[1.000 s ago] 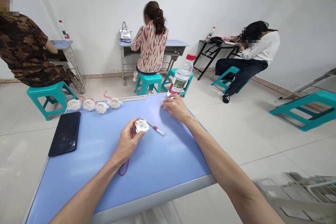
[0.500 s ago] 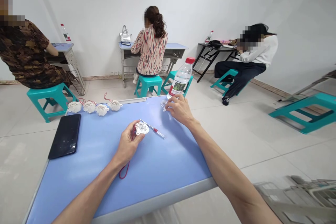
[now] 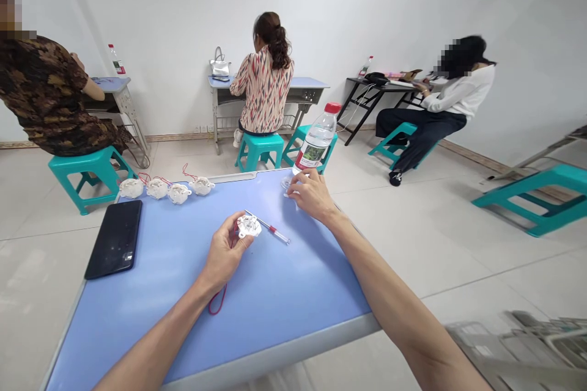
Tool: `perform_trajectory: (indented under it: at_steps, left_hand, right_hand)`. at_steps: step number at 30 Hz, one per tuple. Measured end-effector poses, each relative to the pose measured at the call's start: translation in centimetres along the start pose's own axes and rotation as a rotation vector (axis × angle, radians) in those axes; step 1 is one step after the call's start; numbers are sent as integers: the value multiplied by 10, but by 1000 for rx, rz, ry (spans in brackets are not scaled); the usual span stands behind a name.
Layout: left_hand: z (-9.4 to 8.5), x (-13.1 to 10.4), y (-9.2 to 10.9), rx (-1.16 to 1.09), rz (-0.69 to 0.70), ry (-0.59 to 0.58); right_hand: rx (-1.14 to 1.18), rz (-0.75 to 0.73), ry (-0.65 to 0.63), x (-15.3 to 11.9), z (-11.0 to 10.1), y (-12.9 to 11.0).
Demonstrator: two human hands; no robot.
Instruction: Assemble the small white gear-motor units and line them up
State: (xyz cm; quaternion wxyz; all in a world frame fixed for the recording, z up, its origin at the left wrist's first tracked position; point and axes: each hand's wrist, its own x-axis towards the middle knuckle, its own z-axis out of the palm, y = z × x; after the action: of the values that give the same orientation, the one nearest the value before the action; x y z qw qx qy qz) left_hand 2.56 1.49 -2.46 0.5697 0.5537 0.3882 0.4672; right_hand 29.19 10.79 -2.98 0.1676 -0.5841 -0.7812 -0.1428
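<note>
My left hand (image 3: 225, 252) holds a small white round pendant-like piece (image 3: 249, 226) between thumb and fingers, above the blue desk. A red cord (image 3: 217, 300) attached to it hangs below the hand in a loop. Just beyond it lies a clear pen with a red band (image 3: 273, 230). My right hand (image 3: 312, 194) is at the far right corner, in front of a water bottle (image 3: 316, 143) with a red cap. Its fingers are bent together over small clear pieces (image 3: 286, 183); what they pinch is too small to make out.
Several similar white pieces (image 3: 178, 193) with red cords lie along the desk's far left edge. A black phone (image 3: 114, 238) lies at the left. Beyond the desk (image 3: 275, 311), people sit on green stools (image 3: 260, 149) at other tables. Another stool (image 3: 541, 198) stands at the right.
My hands have stayed almost in place; the right fingers have shifted slightly at the small clear pieces. The person at the far right has raised their head a little.
</note>
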Motion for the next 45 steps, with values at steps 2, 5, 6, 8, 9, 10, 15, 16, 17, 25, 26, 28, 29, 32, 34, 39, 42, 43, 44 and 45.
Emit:
perform_trajectory:
  at_steps: [2, 5, 6, 8, 9, 10, 15, 16, 17, 25, 26, 28, 29, 32, 34, 39, 42, 43, 44, 45]
  left_hand:
    - [0, 0, 0, -4, -2, 1]
    - [0, 0, 2, -1, -5, 12]
    - [1, 0, 2, -1, -8, 15]
    - [1, 0, 3, -8, -14, 17]
    - [2, 0, 3, -14, -15, 16]
    - [2, 0, 4, -16, -14, 15]
    - [2, 0, 3, -18, -9, 25]
    - [1, 0, 3, -23, -8, 25]
    - [1, 0, 2, -28, -7, 24]
    - [1, 1, -3, -23, 10, 7]
    - [1, 1, -3, -23, 11, 7]
    - [1, 0, -2, -23, 7, 7]
    - [1, 0, -2, -24, 5, 7]
    - [1, 0, -1, -28, 1, 8]
    - [1, 0, -1, -31, 2, 11]
    - [1, 0, -2, -16, 7, 8]
    - [1, -1, -3, -9, 8, 4]
    - [0, -1, -3, -10, 7, 3]
    - [0, 0, -3, -10, 7, 2]
    - [0, 0, -3, -11, 8, 2]
  right_hand:
    - [28, -11, -4, 0, -2, -2]
    - [55, -26, 12, 0, -7, -6]
    - [60, -28, 31, -1, -10, -6]
    - [68, -44, 73, -1, -14, -8]
    - [72, -59, 87, -1, -15, -9]
    - [73, -78, 90, -1, -16, -11]
    - [24, -150, 1, -1, -13, -15]
    - [14, -147, -13, -1, -12, -14]
    - [5, -141, -24, -1, -11, -14]
    - [4, -147, -103, 0, -6, -13]
    - [11, -144, -106, 0, -6, -14]
    - [18, -134, -106, -1, -8, -16]
    - [18, -129, -99, -1, -8, -16]
    - [16, -129, -60, -2, -11, -17]
    - [25, -144, -44, -2, -12, -17]
    - [66, -117, -126, -2, -14, -20]
    - [49, 11, -160, -2, -17, -27]
    - [42, 48, -162, -2, -18, -30]
    - [37, 76, -163, -2, -19, -33]
    - [33, 95, -166, -2, -19, -35]
